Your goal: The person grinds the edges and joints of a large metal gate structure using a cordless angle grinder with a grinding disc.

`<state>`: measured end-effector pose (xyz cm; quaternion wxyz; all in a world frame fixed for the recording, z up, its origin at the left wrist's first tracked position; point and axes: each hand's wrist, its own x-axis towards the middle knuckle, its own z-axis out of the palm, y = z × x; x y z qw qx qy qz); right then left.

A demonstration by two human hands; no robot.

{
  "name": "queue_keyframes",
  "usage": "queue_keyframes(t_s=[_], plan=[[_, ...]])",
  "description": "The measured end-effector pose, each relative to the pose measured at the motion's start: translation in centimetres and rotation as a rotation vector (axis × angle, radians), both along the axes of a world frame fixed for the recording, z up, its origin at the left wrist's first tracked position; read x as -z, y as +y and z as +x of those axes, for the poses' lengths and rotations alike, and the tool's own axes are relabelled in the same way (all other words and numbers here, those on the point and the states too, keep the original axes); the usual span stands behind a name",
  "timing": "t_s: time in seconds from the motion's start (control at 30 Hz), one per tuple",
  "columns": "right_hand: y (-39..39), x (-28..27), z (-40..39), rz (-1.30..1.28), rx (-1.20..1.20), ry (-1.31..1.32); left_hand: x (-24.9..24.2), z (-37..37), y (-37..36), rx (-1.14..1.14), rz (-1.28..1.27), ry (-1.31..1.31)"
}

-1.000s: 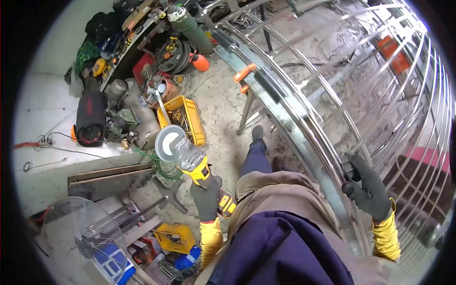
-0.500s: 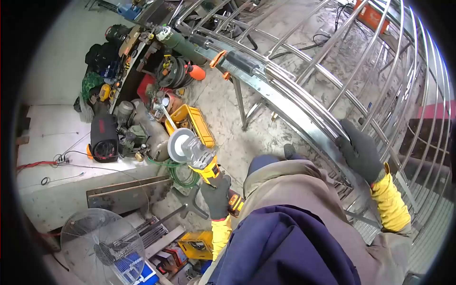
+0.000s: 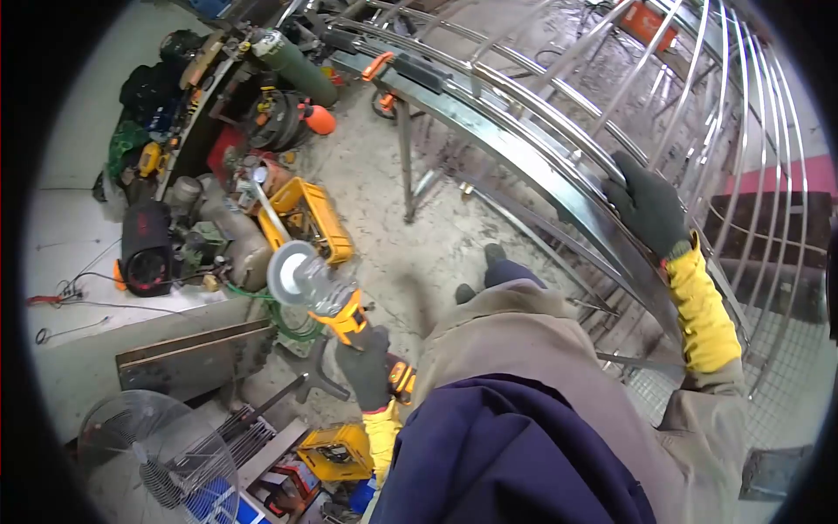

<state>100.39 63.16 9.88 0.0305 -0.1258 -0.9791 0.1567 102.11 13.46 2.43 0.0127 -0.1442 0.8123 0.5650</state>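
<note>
My left hand (image 3: 367,367), in a dark glove with a yellow cuff, grips the handle of a yellow angle grinder (image 3: 327,297). Its round disc (image 3: 288,272) points up and away, held in the air beside my body. My right hand (image 3: 648,208), gloved the same way, rests on the top rail of a large curved stainless-steel frame (image 3: 524,157) made of many bent bars. The grinder is well clear of the frame, off to its left.
An orange clamp (image 3: 380,65) sits on the rail. Below lie a yellow toolbox (image 3: 310,218), a green gas cylinder (image 3: 292,61), a black heater (image 3: 144,249), a compressor, coiled green hose (image 3: 292,319) and a floor fan (image 3: 161,454). My foot (image 3: 494,255) stands on the dusty concrete floor.
My right hand slid further up along the curved rail. The grinder shifted slightly left and lower in view as my head turned.
</note>
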Motion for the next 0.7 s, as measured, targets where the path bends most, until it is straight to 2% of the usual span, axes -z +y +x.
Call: queue_keyframes(t_s=[0.03,0.13,0.17,0.27,0.33,0.4,0.6,0.7], plan=[[0.2,0.5,0.1,0.003,-0.012,0.04,0.1,0.6,-0.5,-0.009,-0.04,-0.005],[-0.1,0.4,-0.3,0.0,-0.029,0.052,-1.1,2.2,-0.9,-0.052,0.056,0.073],[-0.4,0.5,-0.5,0.022,0.001,0.03,0.0,2.9,-2.3,-0.066,0.204,-0.004],[-0.8,0.3,-1.1,0.063,0.08,-0.029,0.2,3.9,-3.3,-0.023,0.069,0.029],[-0.7,0.5,-1.2,0.138,0.096,-0.092,-0.4,4.1,-3.1,-0.027,0.081,0.016],[-0.8,0.5,-1.2,0.095,0.116,-0.094,-0.4,4.4,-3.7,-0.03,0.092,0.008],[-0.4,1.2,-0.9,0.14,0.083,0.027,0.5,5.0,-4.7,0.01,0.163,-0.034],[-0.9,0.4,-1.0,0.126,0.108,-0.067,1.6,5.4,-5.3,0.05,0.143,-0.038]])
